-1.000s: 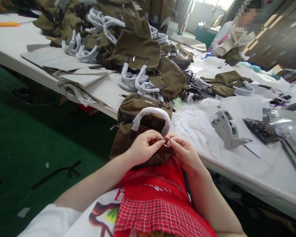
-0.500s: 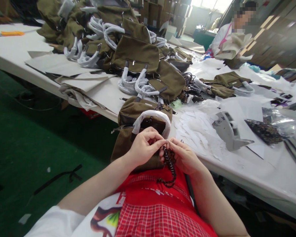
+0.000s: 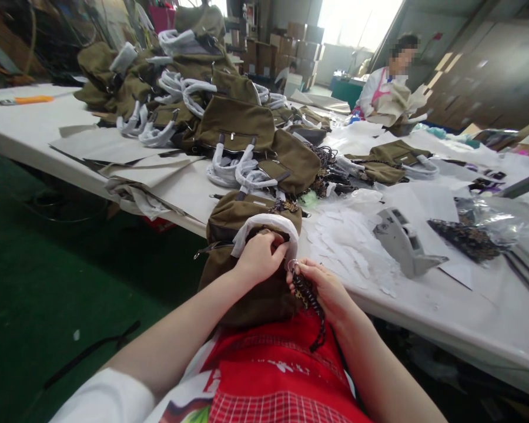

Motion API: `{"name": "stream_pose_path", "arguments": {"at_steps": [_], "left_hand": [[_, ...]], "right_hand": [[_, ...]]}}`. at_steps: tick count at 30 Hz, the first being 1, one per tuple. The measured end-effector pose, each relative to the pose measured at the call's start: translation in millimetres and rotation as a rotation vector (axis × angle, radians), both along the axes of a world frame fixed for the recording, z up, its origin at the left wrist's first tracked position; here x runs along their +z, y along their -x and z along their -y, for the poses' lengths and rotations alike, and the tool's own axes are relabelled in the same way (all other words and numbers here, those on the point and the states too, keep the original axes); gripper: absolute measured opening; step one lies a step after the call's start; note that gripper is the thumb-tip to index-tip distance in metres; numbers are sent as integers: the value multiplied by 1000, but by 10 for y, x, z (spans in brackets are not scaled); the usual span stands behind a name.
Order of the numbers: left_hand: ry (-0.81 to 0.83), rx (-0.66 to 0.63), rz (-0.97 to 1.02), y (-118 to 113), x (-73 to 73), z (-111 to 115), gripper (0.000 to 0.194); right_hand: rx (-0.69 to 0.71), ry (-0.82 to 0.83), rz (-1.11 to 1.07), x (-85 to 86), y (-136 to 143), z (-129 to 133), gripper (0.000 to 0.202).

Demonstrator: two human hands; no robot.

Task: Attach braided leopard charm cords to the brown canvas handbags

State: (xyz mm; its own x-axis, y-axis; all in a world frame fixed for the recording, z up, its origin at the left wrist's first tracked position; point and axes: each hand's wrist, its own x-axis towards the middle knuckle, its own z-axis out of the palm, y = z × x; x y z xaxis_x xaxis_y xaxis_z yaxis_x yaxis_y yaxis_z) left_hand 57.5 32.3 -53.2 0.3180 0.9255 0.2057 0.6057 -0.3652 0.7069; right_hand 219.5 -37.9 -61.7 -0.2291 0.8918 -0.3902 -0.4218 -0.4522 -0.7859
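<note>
An olive handbag leans at the table's edge against the red apron. Its handle, wrapped in white paper, arches over my left hand. That hand is closed, its fingers curled inside the arch against the bag; what they pinch is hidden. Just to the right, my right hand grips a dark braided cord tassel with a thin metal ring at its top. The tassel's tail hangs over the apron. A patterned dark ornament lies on the bag's top.
Several olive bags with wrapped handles are piled on the white table. Paper sheets lie left, a grey tape dispenser right. An orange-handled cutter is far left. A co-worker stands behind the table, holding paper-like material.
My hands were together at the ring. The left has parted from it and moved up-left toward the bag's handle; the right keeps the tassel, slightly lower. The view has tilted up.
</note>
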Motion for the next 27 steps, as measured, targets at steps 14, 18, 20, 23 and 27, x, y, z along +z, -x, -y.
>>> {"name": "stream_pose_path", "arguments": {"at_steps": [14, 18, 20, 23, 27], "left_hand": [[-114, -78, -561, -210, 127, 274, 33], [-101, -55, -565, -321, -65, 303, 31], [-113, 6, -495, -362, -170, 251, 29], [-83, -13, -330, -338, -221, 113, 26], [-3, -134, -146, -206, -69, -109, 32]], "right_hand": [[92, 27, 114, -369, -10, 168, 26], [134, 54, 147, -466, 67, 289, 25], [129, 56, 182, -486, 91, 306, 27], [101, 20, 220, -463, 86, 263, 27], [46, 21, 164, -381, 61, 152, 27]]}}
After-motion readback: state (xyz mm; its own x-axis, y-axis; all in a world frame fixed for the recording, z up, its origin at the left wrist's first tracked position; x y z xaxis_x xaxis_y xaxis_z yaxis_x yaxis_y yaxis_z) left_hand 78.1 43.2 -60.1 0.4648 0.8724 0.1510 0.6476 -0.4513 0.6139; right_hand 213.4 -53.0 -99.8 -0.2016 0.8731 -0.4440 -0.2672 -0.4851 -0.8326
